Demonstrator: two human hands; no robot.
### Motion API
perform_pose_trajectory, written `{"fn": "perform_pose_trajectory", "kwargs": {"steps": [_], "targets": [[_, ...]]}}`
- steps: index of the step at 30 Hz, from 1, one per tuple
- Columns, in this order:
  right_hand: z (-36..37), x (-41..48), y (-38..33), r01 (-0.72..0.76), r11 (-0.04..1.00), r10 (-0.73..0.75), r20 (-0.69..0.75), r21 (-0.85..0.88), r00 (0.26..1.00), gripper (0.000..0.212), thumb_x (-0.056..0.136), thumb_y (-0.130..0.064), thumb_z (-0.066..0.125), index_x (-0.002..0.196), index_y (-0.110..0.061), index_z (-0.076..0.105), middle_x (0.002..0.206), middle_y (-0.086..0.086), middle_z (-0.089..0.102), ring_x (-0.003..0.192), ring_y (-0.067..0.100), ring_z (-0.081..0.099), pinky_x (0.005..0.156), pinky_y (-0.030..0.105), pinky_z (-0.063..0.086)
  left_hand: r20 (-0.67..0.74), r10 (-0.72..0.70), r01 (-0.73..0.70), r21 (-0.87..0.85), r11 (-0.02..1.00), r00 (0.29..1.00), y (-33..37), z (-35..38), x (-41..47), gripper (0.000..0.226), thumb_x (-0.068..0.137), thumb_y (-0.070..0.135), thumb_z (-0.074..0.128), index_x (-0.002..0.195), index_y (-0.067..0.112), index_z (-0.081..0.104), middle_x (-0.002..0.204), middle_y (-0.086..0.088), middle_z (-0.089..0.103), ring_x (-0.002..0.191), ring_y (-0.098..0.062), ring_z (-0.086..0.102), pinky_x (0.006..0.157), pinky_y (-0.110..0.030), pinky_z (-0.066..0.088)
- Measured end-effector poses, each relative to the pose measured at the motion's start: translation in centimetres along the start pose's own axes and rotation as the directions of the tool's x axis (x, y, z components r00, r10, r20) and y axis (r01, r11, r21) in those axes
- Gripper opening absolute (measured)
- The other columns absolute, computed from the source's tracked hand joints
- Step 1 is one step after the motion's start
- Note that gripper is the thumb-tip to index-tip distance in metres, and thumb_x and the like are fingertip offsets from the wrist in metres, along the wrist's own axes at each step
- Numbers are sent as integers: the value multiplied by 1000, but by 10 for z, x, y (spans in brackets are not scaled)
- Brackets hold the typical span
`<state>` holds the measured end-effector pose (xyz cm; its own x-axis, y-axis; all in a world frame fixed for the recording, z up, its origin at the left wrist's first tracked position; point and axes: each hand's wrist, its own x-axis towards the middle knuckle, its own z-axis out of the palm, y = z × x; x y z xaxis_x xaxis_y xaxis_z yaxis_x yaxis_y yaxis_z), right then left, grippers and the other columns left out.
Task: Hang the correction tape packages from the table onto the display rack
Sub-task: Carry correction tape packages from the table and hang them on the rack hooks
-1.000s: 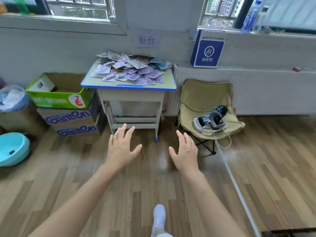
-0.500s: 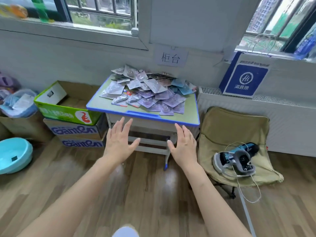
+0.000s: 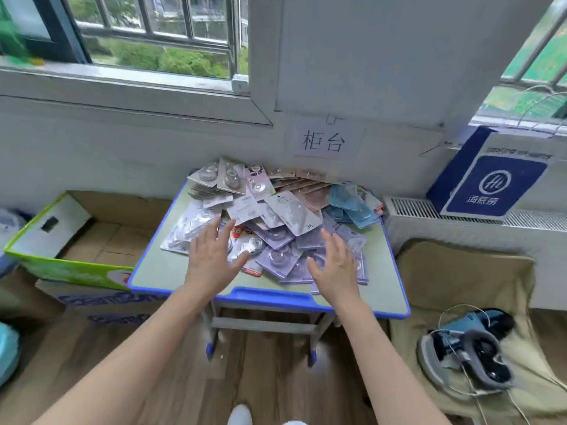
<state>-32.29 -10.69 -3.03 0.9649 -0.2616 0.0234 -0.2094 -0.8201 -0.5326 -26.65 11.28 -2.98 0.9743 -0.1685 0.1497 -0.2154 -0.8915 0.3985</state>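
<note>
Hands (image 3: 211, 262) (image 3: 336, 268) outspread over packages (image 3: 277, 210)

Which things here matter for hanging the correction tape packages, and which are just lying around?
For the job: correction tape packages, table, left hand, right hand.
Lying about: open cardboard box, folding chair, headset, blue carton, paper sign.
</note>
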Motion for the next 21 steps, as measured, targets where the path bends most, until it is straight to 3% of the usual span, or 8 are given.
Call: {"fn": "perform_pose_trajectory", "kwargs": {"steps": [9, 16, 21], "targets": [[45, 111, 0, -17, 999, 22, 105, -50, 994, 69, 93, -38, 52, 150, -21, 17, 157, 6, 17, 144, 22, 13, 117, 41, 12, 116, -48, 44, 37, 998, 992, -34, 36, 120, 69, 90, 44, 55, 148, 22, 25, 157, -9, 14, 144, -25, 13, 115, -42, 14], [87, 184, 13, 56, 985, -12, 259, -163, 966, 74, 91, -58, 43, 151, -36, 7, 159, 1, -12, 146, 24, -10, 117, 46, -4, 123, -165, 149, 131, 980, 979, -49, 66, 214, 71, 90, 46, 53, 149, 22, 21, 158, -10, 9, 145, -26, 6, 117, -44, 8], [103, 204, 27, 94, 963, -32, 237, -254, 971, 72, 89, -67, 32, 143, -48, -13, 154, -3, -26, 145, 22, -14, 114, 45, -11, 130, -234, 199, 232, 952, 964, -59, 85, 275, 78, 89, 53, 51, 151, 25, 12, 160, -9, -2, 146, -26, -3, 117, -48, 0]]}}
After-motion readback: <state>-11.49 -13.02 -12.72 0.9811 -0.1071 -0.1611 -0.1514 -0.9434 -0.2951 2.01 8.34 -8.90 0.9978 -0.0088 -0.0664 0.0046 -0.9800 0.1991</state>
